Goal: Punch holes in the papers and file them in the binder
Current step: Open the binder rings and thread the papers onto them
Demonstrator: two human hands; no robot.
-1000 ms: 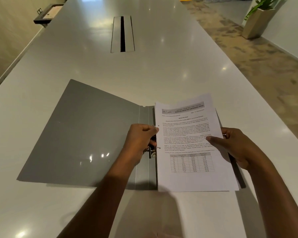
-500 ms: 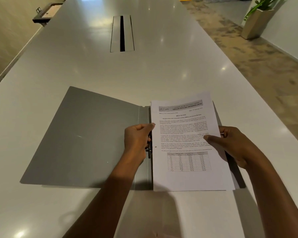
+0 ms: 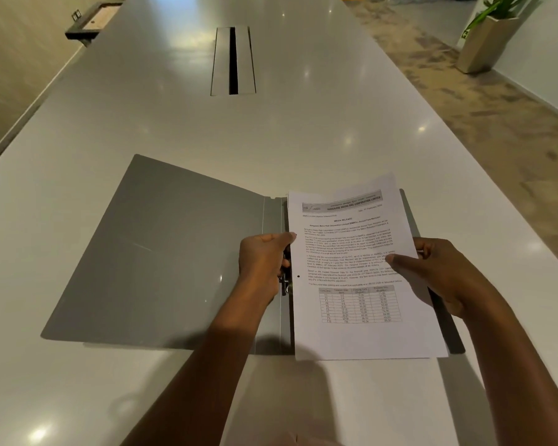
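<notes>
Papers (image 3: 358,268), a thin stack with printed text and a small table on the top sheet, sit closest to you, held over the right half of the open binder (image 3: 174,252). Your right hand (image 3: 438,272) pinches their right edge, thumb on top and fingers underneath. Your left hand (image 3: 264,268) curls at their left edge with the thumb tip on the margin. Its other fingers are tucked by the ring mechanism (image 3: 285,284), and I cannot tell whether they touch it.

One punched hole (image 3: 298,276) shows in the left margin, just beside the mechanism, so punching looks done and you are at the filing step. I'd judge the sheets are not yet on the prongs, since that hole sits to the right of the metal. The next move calls for lining the holes over the prongs, lowering the stack evenly and closing the clip. Watch that the sheets don't fan apart.

The binder's front cover lies flat to the left on the pale table (image 3: 174,123). Farther off, a cable slot (image 3: 233,61) runs down the table's middle. A dark tray (image 3: 91,22) sits at the far left edge, and a planter (image 3: 484,43) stands on the floor to the right.
</notes>
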